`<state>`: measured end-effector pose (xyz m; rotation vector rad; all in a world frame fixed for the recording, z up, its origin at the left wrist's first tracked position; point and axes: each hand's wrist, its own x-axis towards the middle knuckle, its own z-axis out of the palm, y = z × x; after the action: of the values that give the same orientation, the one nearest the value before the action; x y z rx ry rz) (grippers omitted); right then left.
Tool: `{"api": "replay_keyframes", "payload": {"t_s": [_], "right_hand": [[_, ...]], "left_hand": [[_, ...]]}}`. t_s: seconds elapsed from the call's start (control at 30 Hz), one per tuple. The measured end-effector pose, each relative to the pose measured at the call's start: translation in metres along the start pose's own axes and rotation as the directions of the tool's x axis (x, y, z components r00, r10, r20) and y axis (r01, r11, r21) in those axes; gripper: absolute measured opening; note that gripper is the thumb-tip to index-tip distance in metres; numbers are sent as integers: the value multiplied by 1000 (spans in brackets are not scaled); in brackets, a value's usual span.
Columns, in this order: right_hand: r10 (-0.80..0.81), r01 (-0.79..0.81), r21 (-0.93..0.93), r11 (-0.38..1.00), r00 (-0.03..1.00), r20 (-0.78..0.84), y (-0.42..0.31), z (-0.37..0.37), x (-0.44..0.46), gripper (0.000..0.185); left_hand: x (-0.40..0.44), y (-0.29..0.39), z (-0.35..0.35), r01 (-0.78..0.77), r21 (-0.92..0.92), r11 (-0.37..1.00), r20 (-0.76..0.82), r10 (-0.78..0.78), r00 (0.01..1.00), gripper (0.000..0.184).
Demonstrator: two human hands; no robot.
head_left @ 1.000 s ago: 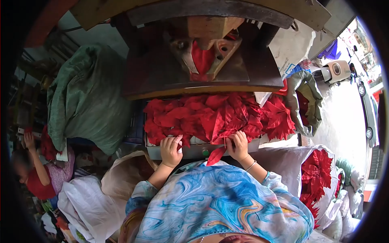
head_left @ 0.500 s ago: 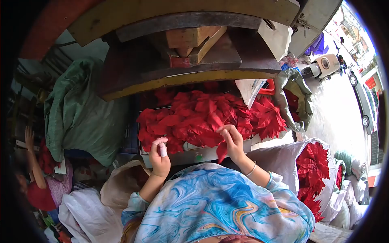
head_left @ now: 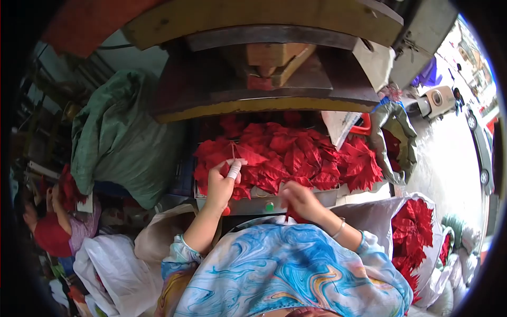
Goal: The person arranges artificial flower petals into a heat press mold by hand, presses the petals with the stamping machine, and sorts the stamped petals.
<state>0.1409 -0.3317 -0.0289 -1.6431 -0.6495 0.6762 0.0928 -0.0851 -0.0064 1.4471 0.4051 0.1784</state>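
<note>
A heap of red artificial poinsettia leaves (head_left: 296, 150) lies on a metal-fronted tray (head_left: 311, 199) before me. My left hand (head_left: 222, 185), with white tape round one finger, is at the heap's near left side. Its fingers are closed on the thin pale stem of a red leaf (head_left: 249, 155). Lower and nearer my body, my right hand (head_left: 306, 203) is smeared by motion. Its fingers look closed, and a red leaf piece (head_left: 291, 215) hangs beneath them. The fingertips are not clear.
A heavy machine plate (head_left: 264, 100) hangs low over the heap. At the left stands a green sack (head_left: 127, 137), with another person's arm (head_left: 60, 214) beyond. A white sack (head_left: 372, 216) of red leaves is at the right. A green button (head_left: 270, 206) is on the tray front.
My left hand has moved forward to the heap and now pinches a leaf stem. My right hand has drawn back toward my body with its red leaf piece. The view has shifted slightly.
</note>
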Motion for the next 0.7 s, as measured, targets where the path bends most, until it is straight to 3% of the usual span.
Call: {"api": "replay_keyframes", "payload": {"t_s": [0.03,0.07,0.1,0.13,0.17,0.2,0.23,0.27,0.3,0.4,0.47,0.53,0.6,0.67,0.7], "right_hand": [[-85,89,17,996,982,-170,-14,-9,1,20],[-154,172,23,985,927,-341,-33,-18,4,19],[-264,309,27,951,852,-452,-49,-28,10,17],[-361,443,9,897,744,-563,-63,-37,18,16],[-366,446,5,895,741,-563,-73,-40,27,16],[-448,474,-120,872,675,-587,-82,-38,35,15],[-526,487,-245,838,604,-599,-87,-33,42,14],[-512,459,-248,853,650,-561,-83,-25,52,13],[-538,403,-365,839,708,-457,-85,-16,58,12],[-273,231,-225,946,946,-174,-47,10,62,18],[-137,138,-47,989,990,38,-32,14,50,23],[-139,143,-9,990,975,173,-13,16,38,27],[-110,102,59,993,980,164,-4,15,32,25],[-151,167,201,965,984,-95,0,10,32,25],[-79,136,382,914,984,-163,7,3,30,24]], "left_hand": [[1,2,-3,2,-3,1000,-25,-2,1000,22],[1,2,-4,-58,114,992,43,53,998,22],[-1,2,-2,-125,227,966,125,99,987,22],[-4,3,2,-124,227,966,120,99,988,22],[-7,6,10,-155,244,957,165,116,979,22],[-10,7,17,-185,259,948,215,130,968,22],[-11,4,22,-71,321,944,203,5,979,22],[-12,1,26,-75,321,944,212,5,977,22],[-12,-1,29,-153,351,924,230,73,970,22],[-14,-1,27,-275,342,899,231,203,951,21],[-19,15,17,-42,247,968,238,-18,971,19],[-17,8,4,-9,107,994,357,-30,934,18],[-20,4,3,-7,144,990,378,-49,925,15],[-25,10,5,-16,168,986,375,-49,926,14],[-29,13,6,-27,188,982,368,-45,929,13]]}}
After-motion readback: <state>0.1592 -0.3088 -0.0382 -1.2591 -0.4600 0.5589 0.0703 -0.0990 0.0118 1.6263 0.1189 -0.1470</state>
